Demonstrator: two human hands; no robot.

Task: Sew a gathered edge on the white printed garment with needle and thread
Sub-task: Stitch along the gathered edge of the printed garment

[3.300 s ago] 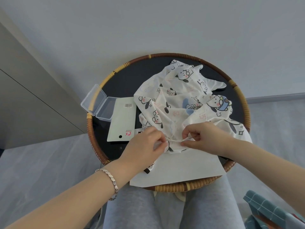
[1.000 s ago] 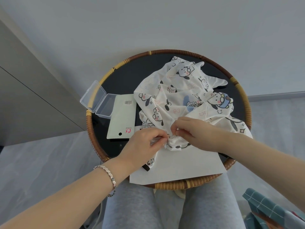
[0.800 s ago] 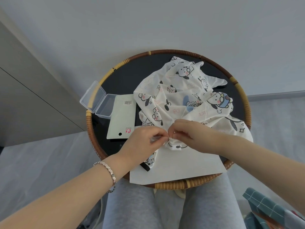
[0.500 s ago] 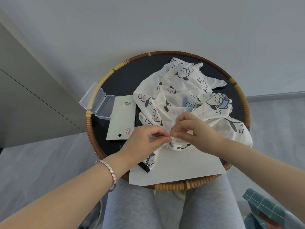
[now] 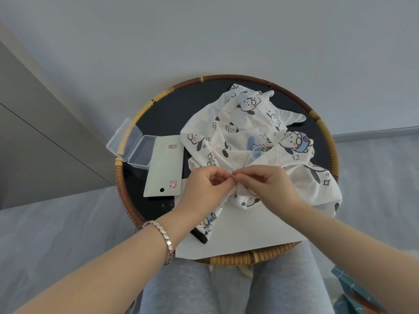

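The left hand [image 5: 204, 189] and right hand [image 5: 267, 186] each pinched the bunched lower edge of the garment [image 5: 244, 137] heaped mid-frame on the desk [image 5: 163, 114]; soft and limp, it seemed best gripped there.

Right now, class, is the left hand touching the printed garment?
Touching: head view shows the left hand pinching the bunched edge of the printed garment.

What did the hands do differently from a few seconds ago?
The right hand slid left until its fingertips met the left hand at the bunched edge of the white printed garment, where both now pinch; the needle it showed earlier is hidden. The left hand kept its hold. The clear plastic box, pale green card and white paper stayed put.
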